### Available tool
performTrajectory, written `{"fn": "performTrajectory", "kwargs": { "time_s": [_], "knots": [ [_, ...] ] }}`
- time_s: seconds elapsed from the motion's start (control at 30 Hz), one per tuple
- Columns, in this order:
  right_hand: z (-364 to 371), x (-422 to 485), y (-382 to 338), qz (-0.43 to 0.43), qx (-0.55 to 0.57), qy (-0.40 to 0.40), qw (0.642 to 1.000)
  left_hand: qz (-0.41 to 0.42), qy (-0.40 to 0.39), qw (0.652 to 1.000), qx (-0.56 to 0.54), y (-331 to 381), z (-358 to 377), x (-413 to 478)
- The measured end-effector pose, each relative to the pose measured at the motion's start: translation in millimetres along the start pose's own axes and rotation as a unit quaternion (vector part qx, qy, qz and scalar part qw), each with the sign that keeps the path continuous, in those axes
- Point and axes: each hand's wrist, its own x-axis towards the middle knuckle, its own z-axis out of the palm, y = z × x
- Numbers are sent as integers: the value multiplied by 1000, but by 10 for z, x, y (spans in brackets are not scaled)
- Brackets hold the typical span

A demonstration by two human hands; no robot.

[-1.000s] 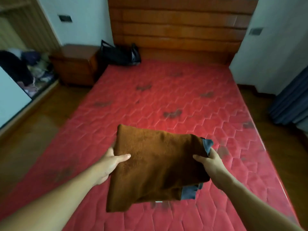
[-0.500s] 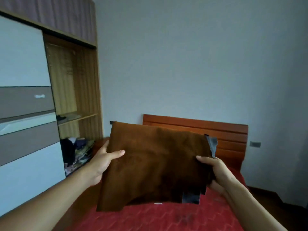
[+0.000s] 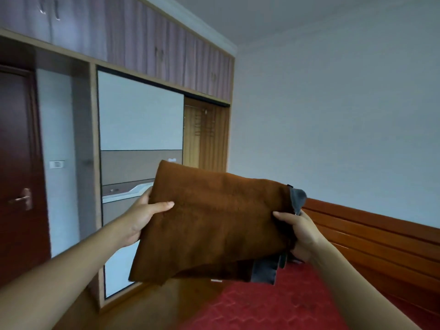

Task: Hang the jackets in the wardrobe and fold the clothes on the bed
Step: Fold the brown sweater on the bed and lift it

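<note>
Left hand (image 3: 140, 216) and right hand (image 3: 300, 232) clamped on opposite edges of folded brown garment (image 3: 214, 225), grey lining showing, wardrobe (image 3: 140, 129) behind, red bed (image 3: 273, 303) below

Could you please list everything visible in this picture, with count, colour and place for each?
folded garment: one, brown with grey lining showing at its right edge, held in the air at centre
wardrobe: one, pale sliding panels in a wood frame, left of centre, open at its right end
upper cabinets: one row, purplish striped doors, above the wardrobe
door: one, dark red-brown, far left
bed: one, red quilted surface, bottom right
headboard: one, reddish wood, right, against the wall
wall: pale blue-grey, right half
hands: two, left hand and right hand gripping the garment's opposite sides
</note>
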Motion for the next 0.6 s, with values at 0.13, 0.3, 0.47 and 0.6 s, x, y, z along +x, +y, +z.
{"fn": "performTrajectory", "kwargs": {
  "time_s": [0.13, 0.3, 0.47, 0.6],
  "knots": [
    [835, 188, 175, 1, -10, -44, 999, 5, 46, 999, 3, 127, -821, -237],
    [2036, 350, 459, -1, -28, -93, 995, 19, 96, 995, -8, 153, -1996, -470],
    [3173, 531, 872, -12, -41, -115, 992, 25, 129, 991, 4, 167, -3085, -529],
    [3829, 780, 1196, -4, -32, -128, 991, 21, 148, 989, 18, 89, -3839, -400]
  ]
}}
